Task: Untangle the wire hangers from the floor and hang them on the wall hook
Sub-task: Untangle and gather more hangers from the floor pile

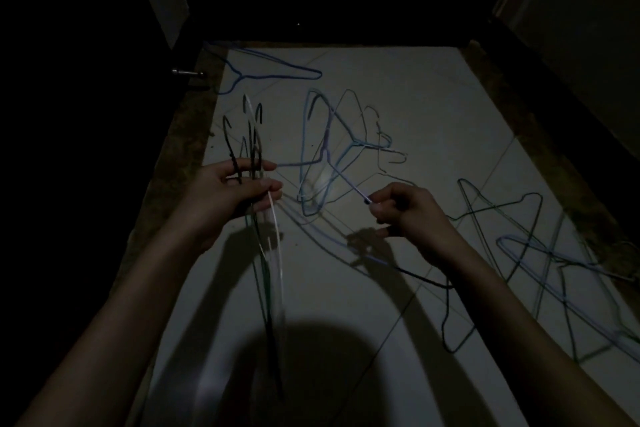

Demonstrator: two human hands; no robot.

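**Sorting wire hangers over a dim tiled floor**

Being gripped in the left hand (239, 191) is a bundle of hangers (256, 156), their hooks rising above the fingers and their frames hanging down below the palm; dark, green and white wires are being held together there, with the thumb and fingers curled round them. A pale wire end (349, 185) is being pinched between the thumb and fingertips of the right hand (405, 208), and this wire is being held up toward a tangled cluster of blue and pale hangers (329, 149) lying on the floor (433, 107) between and beyond the two hands. A single blue hanger (273, 69) is lying apart at the far left of the floor, near a metal door handle (188, 73). More hangers, green, blue and dark (526, 253), are lying crossed over one another on the floor to the right of the right arm. Shadows of both arms are being cast on the tiles. No writing or label is readable in the dim light.
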